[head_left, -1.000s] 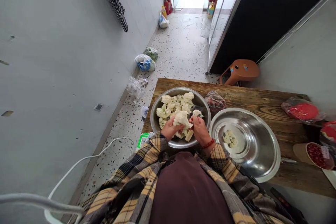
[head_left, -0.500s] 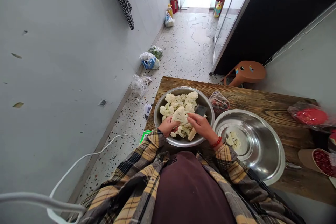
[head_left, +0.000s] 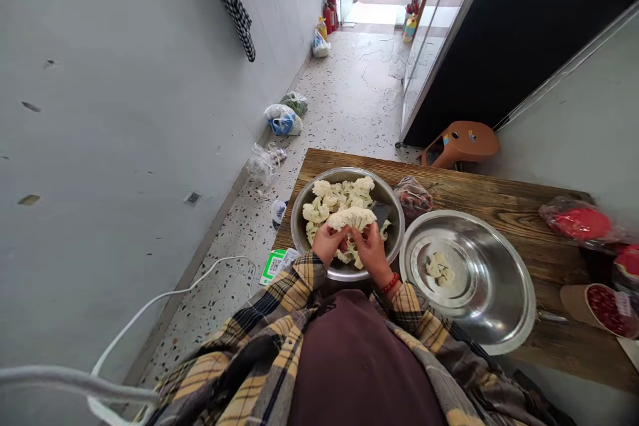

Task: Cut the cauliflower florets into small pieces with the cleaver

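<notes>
Between my two hands is a piece of cauliflower (head_left: 352, 217), held over a steel bowl (head_left: 298, 210). My left hand (head_left: 327, 242) is closed on its left side, and my right hand (head_left: 370, 247) grips its right side, with the fingers close together at the stem. More cauliflower florets (head_left: 339, 196) fill the bowl beneath. The dark blade of a knife (head_left: 380, 213) shows at the bowl's right inside; its handle is hidden behind my right hand. To the right, a wider steel basin (head_left: 519, 279) holds a few small cauliflower pieces (head_left: 440, 269).
Both vessels stand on a wooden table (head_left: 499, 203). Behind them lies a plastic-wrapped bundle (head_left: 413, 196). Farther right are a red bagged item (head_left: 582, 221) and a paper tub of red contents (head_left: 612, 309). A brown stool (head_left: 469, 141) stands beyond; bags (head_left: 283, 120) line the left wall.
My right hand has come in lower and closer to my left. The cauliflower has turned, its wide floret side now upward and spanning both hands. The knife handle has gone out of sight.
</notes>
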The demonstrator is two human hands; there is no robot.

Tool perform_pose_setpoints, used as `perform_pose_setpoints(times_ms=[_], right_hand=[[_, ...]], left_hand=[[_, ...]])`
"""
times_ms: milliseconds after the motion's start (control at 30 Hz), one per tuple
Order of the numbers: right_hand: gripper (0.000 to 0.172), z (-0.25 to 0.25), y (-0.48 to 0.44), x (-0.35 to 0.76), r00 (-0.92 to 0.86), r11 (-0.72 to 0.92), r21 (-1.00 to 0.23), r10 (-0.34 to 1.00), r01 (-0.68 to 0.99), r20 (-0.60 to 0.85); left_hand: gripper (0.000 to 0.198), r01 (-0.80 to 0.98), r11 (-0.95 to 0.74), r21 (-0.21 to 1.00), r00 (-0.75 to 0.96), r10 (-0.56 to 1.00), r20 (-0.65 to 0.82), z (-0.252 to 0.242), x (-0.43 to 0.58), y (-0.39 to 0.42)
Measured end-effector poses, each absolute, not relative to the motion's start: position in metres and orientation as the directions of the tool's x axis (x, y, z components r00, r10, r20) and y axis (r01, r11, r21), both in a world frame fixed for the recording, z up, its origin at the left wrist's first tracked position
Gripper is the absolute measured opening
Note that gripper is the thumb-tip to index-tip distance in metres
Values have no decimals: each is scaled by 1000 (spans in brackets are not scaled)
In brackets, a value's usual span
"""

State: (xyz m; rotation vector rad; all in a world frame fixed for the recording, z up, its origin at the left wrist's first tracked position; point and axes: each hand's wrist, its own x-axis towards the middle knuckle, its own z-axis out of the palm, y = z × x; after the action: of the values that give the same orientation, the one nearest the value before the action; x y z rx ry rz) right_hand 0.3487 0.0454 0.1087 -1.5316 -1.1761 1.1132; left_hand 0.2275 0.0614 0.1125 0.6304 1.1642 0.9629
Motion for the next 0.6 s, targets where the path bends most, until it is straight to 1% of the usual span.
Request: perform_pose_setpoints(times_ms=[100,167,233,267,300,367,433,500,533,600], right_hand=[[27,109,42,345,229,-218,-964,957,152,-180],[27,108,42,344,278,-259,-962,934,89,-226],[26,105,43,341,294,-308,-950,904,-54,-310],[25,104,45,341,271,-346,-924,885,-163,-379],[24,103,46,340,227,-392,-875,859,-285,-459],[24,103,49,342,112,-462,-730,803,-504,-586],[24,103,52,346,24,-481,-612,774,-628,-632],[24,106,55,353,-11,-470,-582,784,-664,-621],[25,107,55,357,-21,-467,-590,795,-658,-606],[29,110,57,363,-16,-461,-640,818,-614,-574]], left_hand=[[46,-296,445,845,36,889,-456,115,236,63],[37,-275,443,853,-18,885,-465,117,242,64],[29,-248,443,862,-66,880,-471,119,247,64],[26,-241,444,863,-70,879,-472,121,250,64],[24,-243,446,862,-55,880,-471,121,252,64],[24,-260,444,858,1,888,-459,121,254,65],[27,-280,437,855,36,895,-445,116,251,65],[31,-272,447,852,23,889,-458,107,242,64],[33,-240,466,851,12,878,-478,101,235,64],[34,-114,506,855,3,860,-509,89,222,64]])
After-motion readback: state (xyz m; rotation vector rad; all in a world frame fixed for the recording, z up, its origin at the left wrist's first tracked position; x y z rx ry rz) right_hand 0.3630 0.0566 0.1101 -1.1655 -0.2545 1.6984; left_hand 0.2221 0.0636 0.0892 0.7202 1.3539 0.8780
